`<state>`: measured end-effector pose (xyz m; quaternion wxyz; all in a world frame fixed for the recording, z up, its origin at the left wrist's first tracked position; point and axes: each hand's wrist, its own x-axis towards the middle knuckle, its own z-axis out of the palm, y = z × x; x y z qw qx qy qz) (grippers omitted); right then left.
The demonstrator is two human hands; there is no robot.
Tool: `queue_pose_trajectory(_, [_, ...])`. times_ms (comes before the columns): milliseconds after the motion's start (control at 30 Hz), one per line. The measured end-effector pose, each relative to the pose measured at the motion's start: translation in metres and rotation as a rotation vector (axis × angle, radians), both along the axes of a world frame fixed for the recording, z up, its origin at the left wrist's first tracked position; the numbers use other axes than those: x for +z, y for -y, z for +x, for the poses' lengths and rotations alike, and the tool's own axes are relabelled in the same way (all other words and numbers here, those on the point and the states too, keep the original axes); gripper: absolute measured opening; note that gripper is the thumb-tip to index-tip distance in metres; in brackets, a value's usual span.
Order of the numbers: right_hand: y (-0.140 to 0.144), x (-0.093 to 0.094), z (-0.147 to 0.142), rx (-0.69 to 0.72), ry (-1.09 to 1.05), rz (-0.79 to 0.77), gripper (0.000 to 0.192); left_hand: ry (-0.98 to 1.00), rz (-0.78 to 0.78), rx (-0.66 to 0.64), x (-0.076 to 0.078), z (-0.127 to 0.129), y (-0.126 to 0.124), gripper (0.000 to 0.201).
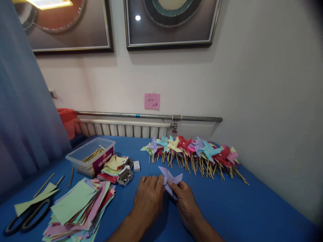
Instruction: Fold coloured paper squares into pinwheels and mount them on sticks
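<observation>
A lavender paper pinwheel [169, 177] is held over the blue-covered table, its blades folded and pointed. My right hand [186, 201] pinches it between thumb and fingers from the right side. Curled at its left edge, my left hand [149, 195] has its fingertips against the pinwheel's side; whatever is under those fingers is hidden. Just left of my left hand stand two small open boxes of shiny metal pins [125, 177], with a small white box [136, 166] beside them. No stick shows on the pinwheel in my hands.
Finished pinwheels [194, 148] on sticks lie in a row at the back right. A clear plastic box [91, 154] of sticks, stacked coloured paper [75, 205], smaller paper squares [113, 166] and black-handled scissors [32, 215] under a folded pale strip lie left. A radiator [121, 127] lines the wall.
</observation>
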<state>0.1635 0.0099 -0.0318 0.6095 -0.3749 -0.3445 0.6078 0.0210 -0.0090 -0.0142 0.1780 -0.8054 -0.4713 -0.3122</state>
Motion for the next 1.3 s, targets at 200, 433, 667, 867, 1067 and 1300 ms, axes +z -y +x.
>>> queue_pose_trajectory(200, [0.002,0.003,0.000,0.000,-0.010,0.000,0.034,0.038,0.002,-0.002,0.002,0.001,0.002,0.031])
queue_pose_trajectory(433, [0.003,0.007,-0.001,0.011,-0.010,-0.013,0.035,0.080,-0.023,-0.039,0.005,0.000,0.004,0.030])
queue_pose_trajectory(667, [0.004,0.006,-0.001,0.023,-0.006,0.009,0.033,0.276,-0.209,-0.139,0.007,0.000,0.006,0.028])
queue_pose_trajectory(867, [0.004,0.004,-0.001,0.023,-0.011,-0.011,0.031,0.207,-0.159,-0.117,0.006,-0.001,0.005,0.026])
queue_pose_trajectory(1067, [0.003,0.003,-0.001,0.019,-0.008,-0.041,0.038,0.073,-0.046,-0.085,0.006,0.000,0.003,0.022])
queue_pose_trajectory(1300, [0.003,0.004,-0.001,0.019,0.014,-0.013,0.040,0.105,-0.118,-0.137,0.014,-0.006,0.002,0.023])
